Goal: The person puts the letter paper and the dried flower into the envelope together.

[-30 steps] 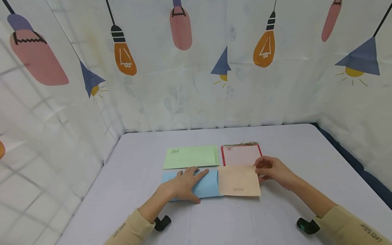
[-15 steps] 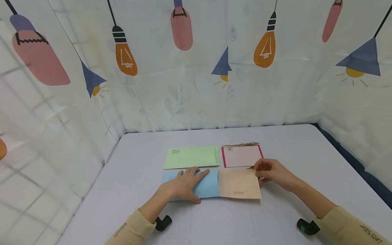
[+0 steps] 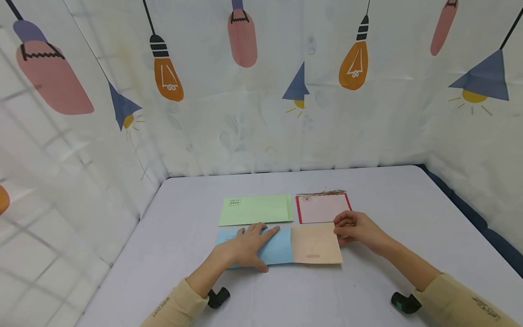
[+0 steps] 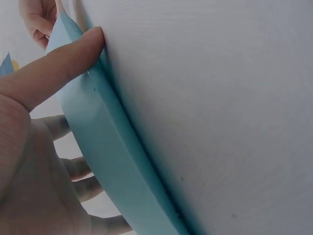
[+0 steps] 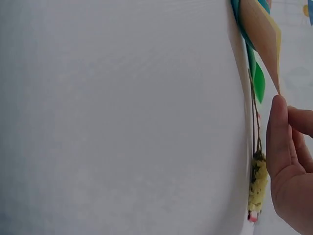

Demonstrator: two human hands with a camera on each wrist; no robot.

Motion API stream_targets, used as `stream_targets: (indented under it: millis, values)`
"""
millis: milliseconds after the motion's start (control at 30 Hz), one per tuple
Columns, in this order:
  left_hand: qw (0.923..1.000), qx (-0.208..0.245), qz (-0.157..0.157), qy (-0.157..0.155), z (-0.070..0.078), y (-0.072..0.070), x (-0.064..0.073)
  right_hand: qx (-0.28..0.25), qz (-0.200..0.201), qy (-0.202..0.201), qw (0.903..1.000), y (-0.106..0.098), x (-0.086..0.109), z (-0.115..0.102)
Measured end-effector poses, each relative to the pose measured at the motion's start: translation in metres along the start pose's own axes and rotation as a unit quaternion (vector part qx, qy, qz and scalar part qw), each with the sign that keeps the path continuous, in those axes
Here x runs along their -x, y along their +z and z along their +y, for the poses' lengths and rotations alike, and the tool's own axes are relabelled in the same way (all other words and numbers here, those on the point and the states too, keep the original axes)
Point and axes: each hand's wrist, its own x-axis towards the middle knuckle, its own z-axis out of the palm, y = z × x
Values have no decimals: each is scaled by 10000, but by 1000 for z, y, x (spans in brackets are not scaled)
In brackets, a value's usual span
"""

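Observation:
A blue envelope (image 3: 274, 247) lies on the white table, its open end to the right. My left hand (image 3: 244, 249) rests spread across it, with the thumb (image 4: 73, 63) along its near edge and the other fingers reaching over its far edge. A peach-coloured card (image 3: 314, 245) sticks out of the envelope's right end, its left part hidden inside or behind the blue paper. With thumb and fingers, my right hand (image 3: 357, 229) pinches the card's far right corner. In the right wrist view the card (image 5: 264, 41) is tilted up from the table.
Behind the blue envelope lies a green envelope (image 3: 255, 210). To its right is a pale card with a red border (image 3: 323, 209), with a dried sprig (image 3: 327, 193) along its far edge. Yellow dried flowers (image 5: 258, 183) lie beyond my right hand. A patterned curtain (image 3: 261, 127) hangs behind the table.
My right hand has shifted left with the peach card, and less of the card shows outside the blue envelope. My left hand has kept its place.

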Motion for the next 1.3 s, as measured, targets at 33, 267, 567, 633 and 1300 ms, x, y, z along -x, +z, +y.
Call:
stream_targets:
  millis: [33, 267, 567, 633, 1300]
  values:
    - [10000, -2, 5, -2, 0, 0, 0, 2, 13, 7, 10000, 1, -1, -1]
    - [10000, 4, 9, -20, -1, -1, -1, -36, -3, 111, 9999, 5, -4, -3]
    - [10000, -5, 1, -48, 1, -4, 0, -224, -385, -33, 9990, 7, -4, -3]
    - [10000, 8, -21, -51, 1, -4, 0, -193, -449, -43, 9988, 8, -5, -2]
    - [9999, -82, -87, -90, 1, 0, -2, -212, -656, 72, 9976, 6, -6, -3]
